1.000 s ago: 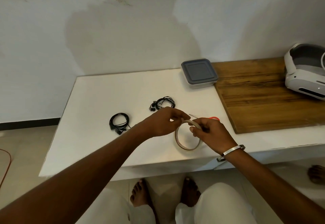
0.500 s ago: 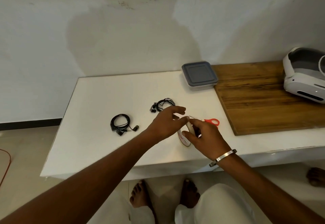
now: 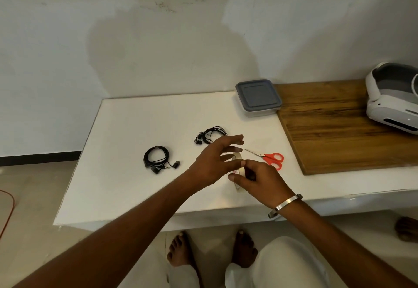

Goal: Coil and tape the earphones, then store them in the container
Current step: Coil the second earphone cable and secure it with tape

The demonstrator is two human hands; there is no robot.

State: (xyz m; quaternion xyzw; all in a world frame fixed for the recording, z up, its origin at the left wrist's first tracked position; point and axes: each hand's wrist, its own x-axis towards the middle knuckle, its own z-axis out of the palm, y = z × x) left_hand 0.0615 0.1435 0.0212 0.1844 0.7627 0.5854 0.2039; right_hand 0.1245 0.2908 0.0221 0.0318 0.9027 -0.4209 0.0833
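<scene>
Tape roll [image 3: 238, 170] stood on edge just left of the scissors [image 3: 271, 159], pinched by the right hand [image 3: 260, 181]. The left hand [image 3: 214, 161] hovered beside it, fingers spread. Two coiled earphones [image 3: 158, 159] lay further left; the lidded container [image 3: 257, 96] sat behind the scissors.

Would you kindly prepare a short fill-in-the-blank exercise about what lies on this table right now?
1. The scissors have ____ handles.
2. The container has its grey lid ____.
3. ____ coiled black earphones lie on the white table.
4. The right hand holds the roll of ____.

Missing words: red; on; Two; tape
</scene>
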